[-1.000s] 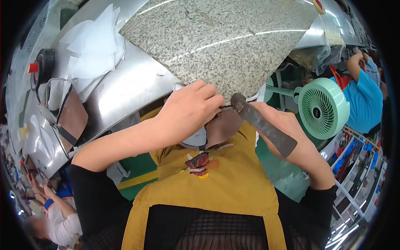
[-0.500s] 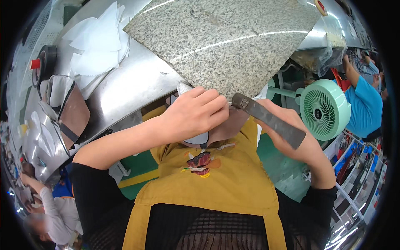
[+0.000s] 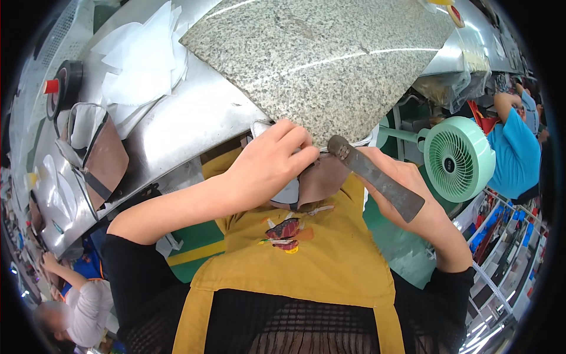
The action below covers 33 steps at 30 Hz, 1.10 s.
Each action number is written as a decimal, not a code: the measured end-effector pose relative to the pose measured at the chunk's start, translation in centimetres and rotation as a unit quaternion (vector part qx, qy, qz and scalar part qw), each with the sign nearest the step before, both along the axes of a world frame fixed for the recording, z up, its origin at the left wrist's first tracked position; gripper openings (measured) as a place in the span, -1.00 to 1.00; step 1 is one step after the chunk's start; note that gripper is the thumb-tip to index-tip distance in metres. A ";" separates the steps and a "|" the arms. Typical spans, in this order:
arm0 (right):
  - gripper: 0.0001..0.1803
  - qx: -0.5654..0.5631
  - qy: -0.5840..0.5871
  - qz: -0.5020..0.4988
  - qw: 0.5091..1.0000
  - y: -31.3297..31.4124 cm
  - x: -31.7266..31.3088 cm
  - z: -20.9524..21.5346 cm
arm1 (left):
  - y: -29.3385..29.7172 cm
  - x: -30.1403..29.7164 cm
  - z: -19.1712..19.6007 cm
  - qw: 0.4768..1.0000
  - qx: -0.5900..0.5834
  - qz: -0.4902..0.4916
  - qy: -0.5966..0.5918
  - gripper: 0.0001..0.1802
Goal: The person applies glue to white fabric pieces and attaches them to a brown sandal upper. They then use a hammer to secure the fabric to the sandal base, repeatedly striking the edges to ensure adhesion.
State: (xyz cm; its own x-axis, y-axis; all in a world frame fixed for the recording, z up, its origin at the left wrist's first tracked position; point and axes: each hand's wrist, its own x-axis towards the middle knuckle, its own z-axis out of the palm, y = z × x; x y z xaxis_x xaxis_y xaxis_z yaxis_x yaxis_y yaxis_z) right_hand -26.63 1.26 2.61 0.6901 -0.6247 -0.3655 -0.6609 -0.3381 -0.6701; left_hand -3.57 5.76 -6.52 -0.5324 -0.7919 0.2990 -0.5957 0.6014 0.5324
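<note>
Leather piece [image 3: 321, 180], brown and floppy, sits at the near edge of the granite slab [image 3: 330, 59]; my left hand [image 3: 271, 165] pinches it flat there. Right hand [image 3: 407, 189] clamps the stiff, heavy-looking metal blade [image 3: 377, 177], its tip just beside the slab's corner.

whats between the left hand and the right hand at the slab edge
In the head view, a brown leather piece lies between the left hand and right hand, under the flat metal tool.
</note>
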 end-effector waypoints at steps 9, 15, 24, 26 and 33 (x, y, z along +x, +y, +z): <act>-0.72 0.038 -0.089 -0.041 0.994 -0.5 -0.6 -0.1 | -0.3 0.6 -0.8 0.993 -0.092 -0.072 -0.007 -0.57; -0.66 0.024 -0.060 0.004 0.998 -1.0 0.1 0.4 | -0.4 0.2 -1.1 0.989 -0.127 -0.073 -0.004 -0.73; -0.69 0.046 0.033 0.016 0.998 -0.5 1.0 0.4 | 0.0 0.1 -0.4 0.999 -0.039 0.021 0.020 -0.68; -0.69 0.031 0.037 0.025 0.999 -0.5 1.1 0.5 | -0.2 0.2 -0.3 0.998 -0.050 0.028 0.029 -0.65; -0.64 0.042 -0.043 -0.009 0.998 -0.3 0.5 0.2 | -0.3 0.9 -1.3 0.995 -0.088 -0.037 -0.007 -0.68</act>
